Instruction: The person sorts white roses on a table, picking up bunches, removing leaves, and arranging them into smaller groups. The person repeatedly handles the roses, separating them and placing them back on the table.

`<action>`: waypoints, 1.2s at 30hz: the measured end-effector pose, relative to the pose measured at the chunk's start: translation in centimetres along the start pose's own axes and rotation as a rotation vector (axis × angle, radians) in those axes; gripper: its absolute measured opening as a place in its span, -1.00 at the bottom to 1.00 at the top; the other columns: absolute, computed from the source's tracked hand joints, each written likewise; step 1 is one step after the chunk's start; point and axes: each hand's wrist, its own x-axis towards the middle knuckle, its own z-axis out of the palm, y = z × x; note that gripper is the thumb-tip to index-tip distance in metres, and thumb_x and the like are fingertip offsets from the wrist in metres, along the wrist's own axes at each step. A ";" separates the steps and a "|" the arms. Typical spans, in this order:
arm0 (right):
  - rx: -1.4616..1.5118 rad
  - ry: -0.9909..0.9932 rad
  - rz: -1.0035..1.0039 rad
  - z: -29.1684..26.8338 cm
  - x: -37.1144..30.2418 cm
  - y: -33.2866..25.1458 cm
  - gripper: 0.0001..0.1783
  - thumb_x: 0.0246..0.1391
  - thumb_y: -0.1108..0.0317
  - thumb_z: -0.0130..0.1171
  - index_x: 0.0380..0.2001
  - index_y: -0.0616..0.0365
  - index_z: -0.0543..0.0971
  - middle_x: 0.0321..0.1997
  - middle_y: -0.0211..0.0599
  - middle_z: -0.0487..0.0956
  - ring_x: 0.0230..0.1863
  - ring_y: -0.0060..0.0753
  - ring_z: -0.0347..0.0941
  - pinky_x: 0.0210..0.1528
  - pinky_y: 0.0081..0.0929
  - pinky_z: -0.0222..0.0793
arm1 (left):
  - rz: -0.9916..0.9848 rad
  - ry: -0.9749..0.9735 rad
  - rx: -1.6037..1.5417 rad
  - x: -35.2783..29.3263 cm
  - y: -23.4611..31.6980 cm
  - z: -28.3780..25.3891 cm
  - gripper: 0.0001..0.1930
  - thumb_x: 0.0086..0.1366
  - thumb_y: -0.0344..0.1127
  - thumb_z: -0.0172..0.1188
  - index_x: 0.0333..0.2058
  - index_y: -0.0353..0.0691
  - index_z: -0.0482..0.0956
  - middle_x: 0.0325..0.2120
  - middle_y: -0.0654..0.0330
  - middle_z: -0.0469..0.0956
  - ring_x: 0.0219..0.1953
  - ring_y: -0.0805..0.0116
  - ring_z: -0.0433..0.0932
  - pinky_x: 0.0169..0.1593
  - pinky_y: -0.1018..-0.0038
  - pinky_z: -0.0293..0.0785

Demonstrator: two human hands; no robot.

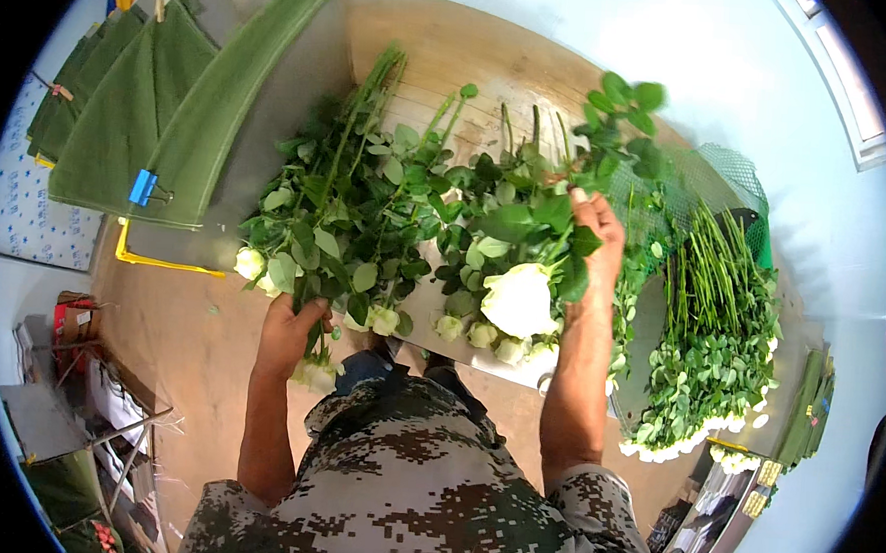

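Observation:
My right hand (598, 225) is closed round the leafy stem of a white rose, whose large open bloom (519, 299) hangs toward me over the table. Fingers curled, my left hand (288, 333) grips another pale rose (316, 372) just below its leaves at the table's near edge. Between my hands lie several cut white roses (386, 320), blooms toward me and stems pointing away. Their leaves overlap, so single stems are hard to tell apart. Some leaves (628, 101) near my right hand are blurred.
On the right a large bundle of white roses (706, 320) lies beside green netting (714, 181). Green cloths (152, 101) hang at the left, one held by a blue binder clip (144, 187). A yellow bar (168, 261) juts out below them. Racks (103, 449) stand lower left.

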 end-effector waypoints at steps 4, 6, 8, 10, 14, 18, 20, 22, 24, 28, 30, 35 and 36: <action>-0.372 -0.064 -0.162 1.4 0.3 3.2 -0.67 0.08 0.27 0.13 -0.66 0.07 0.29 -0.66 -0.58 0.24 -0.60 -0.65 0.02 -0.54 -0.58 -0.02 | 0.146 0.030 0.062 -1.9 1.7 -1.8 -0.90 0.22 -0.41 0.07 -0.31 -0.29 0.45 -0.49 0.27 0.47 -0.47 0.46 0.46 -0.35 0.46 0.47; -0.341 -0.080 0.048 1.2 2.7 10.4 -0.69 0.09 0.27 0.12 -0.64 0.13 0.33 -0.68 -0.47 0.27 -0.61 -0.54 0.06 -0.55 -0.48 0.06 | 0.208 0.040 0.121 -2.5 2.0 -2.9 -0.90 0.22 -0.41 0.06 -0.31 -0.30 0.45 -0.50 0.28 0.46 -0.48 0.46 0.46 -0.35 0.46 0.46; -0.649 -0.131 -0.093 1.0 1.9 14.6 -0.67 0.09 0.25 0.12 -0.61 0.25 0.39 -0.72 -0.25 0.32 -0.61 -0.40 0.17 -0.50 -0.35 0.19 | 0.230 0.154 0.080 -3.5 2.4 -2.8 -0.91 0.22 -0.42 0.05 -0.32 -0.30 0.44 -0.52 0.28 0.44 -0.49 0.48 0.44 -0.36 0.49 0.45; -0.671 -0.267 0.006 0.8 0.8 17.0 -0.73 0.07 0.23 0.16 -0.50 0.26 0.51 -0.64 -0.39 0.41 -0.56 -0.55 0.21 -0.45 -0.50 0.21 | 0.205 0.057 0.076 -3.7 1.1 -3.8 -0.91 0.23 -0.42 0.05 -0.31 -0.29 0.44 -0.52 0.28 0.44 -0.49 0.49 0.43 -0.36 0.49 0.45; -0.654 -0.352 0.068 1.4 -1.6 17.4 -0.69 0.06 0.28 0.15 -0.60 0.28 0.39 -0.68 -0.39 0.35 -0.61 -0.53 0.16 -0.53 -0.43 0.16 | 0.130 -0.005 0.183 -1.6 0.8 0.1 -0.85 0.24 -0.42 0.05 -0.23 -0.32 0.45 -0.46 0.26 0.48 -0.44 0.47 0.45 -0.32 0.48 0.47; -0.778 -0.325 -0.057 2.0 -2.6 14.8 -0.72 0.05 0.27 0.12 -0.53 0.30 0.41 -0.67 -0.17 0.37 -0.60 -0.32 0.24 -0.45 -0.34 0.24 | 0.116 -0.046 0.070 -0.5 2.3 3.9 -0.91 0.21 -0.45 0.08 -0.35 -0.36 0.45 -0.53 0.25 0.48 -0.50 0.48 0.44 -0.38 0.51 0.39; -0.713 -0.384 -0.057 2.0 -2.8 14.0 -0.73 0.06 0.29 0.11 -0.53 0.29 0.41 -0.68 -0.24 0.35 -0.60 -0.41 0.22 -0.47 -0.36 0.22 | 0.137 -0.048 0.074 -0.5 2.8 4.1 -0.92 0.21 -0.46 0.07 -0.36 -0.36 0.45 -0.53 0.24 0.48 -0.50 0.48 0.43 -0.38 0.50 0.39; -0.477 -0.410 -0.015 2.9 -3.3 12.7 -0.76 0.08 0.33 0.09 -0.55 0.26 0.39 -0.69 -0.40 0.29 -0.59 -0.54 0.15 -0.51 -0.45 0.15 | 0.150 -0.005 0.146 -0.7 3.2 3.4 -0.93 0.21 -0.47 0.06 -0.37 -0.36 0.44 -0.53 0.23 0.48 -0.50 0.47 0.43 -0.38 0.49 0.38; -0.411 -0.432 -0.080 4.4 -3.5 11.5 -0.76 0.09 0.35 0.08 -0.57 0.25 0.37 -0.68 -0.46 0.26 -0.58 -0.61 0.12 -0.53 -0.50 0.12 | 0.223 0.030 0.127 -1.6 3.5 2.0 -0.93 0.21 -0.47 0.06 -0.38 -0.36 0.44 -0.53 0.23 0.48 -0.50 0.48 0.42 -0.38 0.51 0.37; -0.376 -0.449 -0.049 9.7 -2.7 10.5 -0.59 0.12 0.23 0.11 -0.69 0.15 0.24 -0.69 -0.59 0.15 -0.59 -0.70 0.01 -0.58 -0.58 -0.01 | 0.289 0.216 0.094 -5.2 4.5 -0.8 -0.94 0.22 -0.48 0.05 -0.38 -0.36 0.43 -0.54 0.24 0.46 -0.50 0.50 0.41 -0.38 0.53 0.35; -0.349 -0.501 0.001 12.9 -2.4 12.3 -0.65 0.14 0.20 0.09 -0.59 0.22 0.36 -0.61 -0.50 0.27 -0.52 -0.66 0.11 -0.50 -0.54 0.09 | 0.332 0.305 0.102 -7.1 4.7 -2.5 -0.95 0.25 -0.49 0.03 -0.35 -0.35 0.43 -0.53 0.25 0.45 -0.48 0.52 0.40 -0.37 0.56 0.34; -0.232 -0.509 0.377 22.4 -1.8 16.7 -0.61 0.18 0.11 0.05 -0.27 0.32 0.46 -0.41 -0.25 0.40 -0.40 -0.43 0.24 -0.32 -0.30 0.22 | 0.322 0.410 0.112 -11.4 5.2 -4.2 -0.96 0.27 -0.49 0.02 -0.33 -0.33 0.42 -0.53 0.26 0.43 -0.49 0.52 0.38 -0.36 0.59 0.33; -0.254 -0.492 0.444 23.7 -1.2 18.4 -0.61 0.18 0.10 0.03 -0.35 0.31 0.44 -0.54 -0.25 0.36 -0.50 -0.37 0.22 -0.42 -0.25 0.19 | 0.326 0.434 0.089 -11.8 4.9 -4.2 -0.96 0.27 -0.48 0.03 -0.34 -0.32 0.42 -0.53 0.26 0.43 -0.48 0.53 0.39 -0.36 0.59 0.34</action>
